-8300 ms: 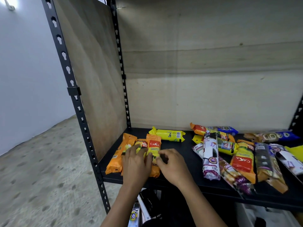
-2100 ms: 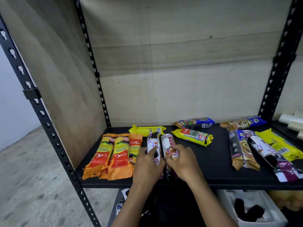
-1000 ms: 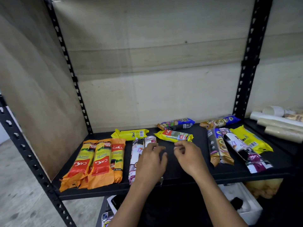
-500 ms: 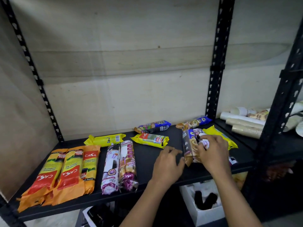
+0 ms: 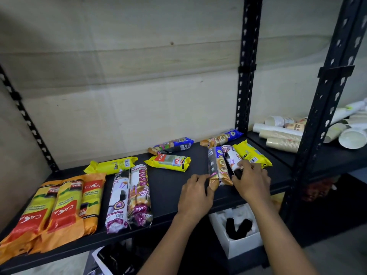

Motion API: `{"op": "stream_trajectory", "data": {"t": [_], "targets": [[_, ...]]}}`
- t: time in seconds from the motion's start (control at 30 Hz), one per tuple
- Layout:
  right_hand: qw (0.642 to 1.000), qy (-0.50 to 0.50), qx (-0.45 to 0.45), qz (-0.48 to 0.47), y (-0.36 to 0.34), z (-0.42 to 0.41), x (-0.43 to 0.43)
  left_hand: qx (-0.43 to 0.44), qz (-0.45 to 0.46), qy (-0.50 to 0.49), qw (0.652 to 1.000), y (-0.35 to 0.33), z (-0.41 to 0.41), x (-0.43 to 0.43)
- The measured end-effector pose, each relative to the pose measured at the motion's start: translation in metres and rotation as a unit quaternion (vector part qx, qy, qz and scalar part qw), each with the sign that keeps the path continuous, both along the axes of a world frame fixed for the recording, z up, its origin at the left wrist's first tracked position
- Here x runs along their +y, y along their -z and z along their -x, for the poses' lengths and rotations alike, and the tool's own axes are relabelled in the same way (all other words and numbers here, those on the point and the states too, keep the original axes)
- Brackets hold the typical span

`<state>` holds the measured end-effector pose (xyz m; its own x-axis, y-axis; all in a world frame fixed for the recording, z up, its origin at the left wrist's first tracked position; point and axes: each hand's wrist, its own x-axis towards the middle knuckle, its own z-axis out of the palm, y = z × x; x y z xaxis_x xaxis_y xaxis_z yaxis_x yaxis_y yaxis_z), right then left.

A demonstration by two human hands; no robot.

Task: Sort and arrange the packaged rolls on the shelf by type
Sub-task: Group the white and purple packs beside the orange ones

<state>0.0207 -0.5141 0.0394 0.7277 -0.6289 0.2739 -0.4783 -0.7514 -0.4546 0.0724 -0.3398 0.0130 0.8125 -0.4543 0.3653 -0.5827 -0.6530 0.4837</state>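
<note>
— What writing can you read?

— "CASA" in white on red on the three orange packs [image 5: 59,207] at lower left, one also reading "GARBAGE BAG". The two purple-and-white rolls [image 5: 130,197] beside them show "DRAW STRING" and "CASA". A yellow pack [image 5: 168,162] at centre says "25L".

— And the hands?

— The left hand [image 5: 195,195] curls its fingertips against the near end of the blue-and-gold roll [image 5: 216,165], right of centre; whether it grips is unclear. The right hand [image 5: 251,182] closes over a white-and-black roll [image 5: 231,158], hiding its lower half.

— Anything hard to make out?

— The labels on the two blue packs [image 5: 172,145] at the back are too small to read.

— The setting?

— A black shelf [image 5: 172,187] on perforated black uprights [image 5: 245,76], plywood behind; stacked paper cups [image 5: 282,135] at right.
</note>
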Motion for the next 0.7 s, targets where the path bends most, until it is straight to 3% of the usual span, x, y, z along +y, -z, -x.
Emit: {"op": "stream_trajectory", "data": {"t": [0.13,0.3,0.47,0.7], "targets": [[0.999,-0.012,-0.005,-0.050,-0.007,-0.002,-0.003,-0.001,-0.002,0.013,1.000,0.000,0.000,0.003],[0.983,-0.021,-0.130,-0.129,-0.012,0.007,0.005,0.007,0.011,0.018,1.000,0.001,-0.003,0.006],[0.965,-0.074,-0.218,-0.128,-0.029,0.017,0.034,0.020,0.029,0.025,0.999,0.002,-0.005,0.010],[0.954,-0.144,-0.224,-0.136,-0.032,0.007,0.084,-0.015,0.037,0.000,0.999,-0.014,-0.014,0.062]]}}
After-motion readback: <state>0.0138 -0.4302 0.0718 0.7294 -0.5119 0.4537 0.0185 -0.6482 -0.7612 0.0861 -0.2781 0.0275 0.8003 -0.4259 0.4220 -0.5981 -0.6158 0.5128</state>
